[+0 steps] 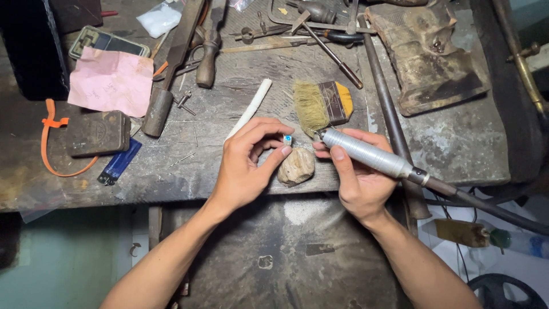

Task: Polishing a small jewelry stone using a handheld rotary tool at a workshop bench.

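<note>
The left hand pinches a tiny pale-blue square stone between thumb and fingertips, near the middle of the worn grey desk, just above a rounded beige lump. The right hand is closed around a ribbed silver rotary handpiece, its tip almost at the stone. With so slight a grip, the spinning tip could well flick the glossy, flat-faced stone away or catch a fingertip.
</note>
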